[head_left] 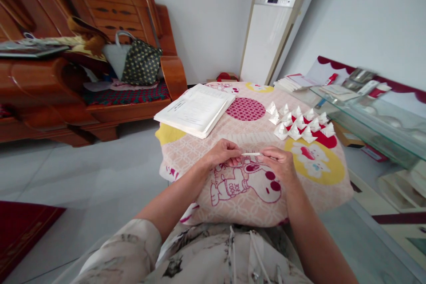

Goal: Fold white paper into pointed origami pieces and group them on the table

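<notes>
The left hand and the right hand are both grasping one small folded paper, which is narrow and white. The left hand pinches it at its left end, between the thumb and the bent fingers, and the right hand pinches it in a similar way at its right end. This paper is above the near half of the desk, and it lies nearly level between the two hands. The desk is covered with a light pink cloth, and on this cloth, just below the hands, there is a purple drawing of a dog with dark round glasses. On the far left part of the desk lies a thick stack of paper, with some printed lines on its top sheet. On the far right part stands a group of folded white paper pieces, which have pointed tops and are placed close together in rows. To the right of the desk is a glass shelf, carrying metal bowls near its far end. On the far left is a brown wooden sofa, and a dark patterned bag rests on its seat.
</notes>
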Demonstrator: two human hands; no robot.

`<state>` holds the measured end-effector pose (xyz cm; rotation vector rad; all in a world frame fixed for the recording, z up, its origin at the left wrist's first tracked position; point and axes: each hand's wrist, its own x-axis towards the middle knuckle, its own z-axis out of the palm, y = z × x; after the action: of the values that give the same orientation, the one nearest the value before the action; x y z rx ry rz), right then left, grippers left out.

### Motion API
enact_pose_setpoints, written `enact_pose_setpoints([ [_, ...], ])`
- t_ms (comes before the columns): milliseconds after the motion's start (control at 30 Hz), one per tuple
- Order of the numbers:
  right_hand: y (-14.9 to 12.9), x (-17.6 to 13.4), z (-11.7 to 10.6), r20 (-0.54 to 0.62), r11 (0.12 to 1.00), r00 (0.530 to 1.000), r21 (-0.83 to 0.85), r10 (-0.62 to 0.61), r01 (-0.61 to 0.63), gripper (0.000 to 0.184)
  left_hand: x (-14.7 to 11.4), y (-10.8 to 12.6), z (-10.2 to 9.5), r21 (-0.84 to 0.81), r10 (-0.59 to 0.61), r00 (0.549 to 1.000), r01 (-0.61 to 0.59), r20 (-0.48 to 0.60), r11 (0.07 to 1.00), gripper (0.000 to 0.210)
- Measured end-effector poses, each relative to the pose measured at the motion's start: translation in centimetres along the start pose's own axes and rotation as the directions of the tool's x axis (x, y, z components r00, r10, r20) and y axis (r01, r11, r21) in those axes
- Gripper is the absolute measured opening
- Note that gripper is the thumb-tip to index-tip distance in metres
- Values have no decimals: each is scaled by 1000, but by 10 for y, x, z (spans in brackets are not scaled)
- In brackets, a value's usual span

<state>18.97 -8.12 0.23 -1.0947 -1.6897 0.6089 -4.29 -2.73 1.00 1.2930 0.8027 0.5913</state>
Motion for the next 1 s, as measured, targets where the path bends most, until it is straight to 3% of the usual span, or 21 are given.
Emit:
enact_pose_setpoints([
  [300,5,-2,2,55,999,998,-42,17,-14,9,5,-8,-2,130,-21,997,11,72,991,9],
  [633,10,-4,8,68,979,976,-16,205,-205,22,4,-12,3,240,31,986,-70,165,968,16],
  [1000,-4,6,14,109,931,929,55,353,-360,26,6,-4,-2,203,-141,952,86,274,975,12],
])
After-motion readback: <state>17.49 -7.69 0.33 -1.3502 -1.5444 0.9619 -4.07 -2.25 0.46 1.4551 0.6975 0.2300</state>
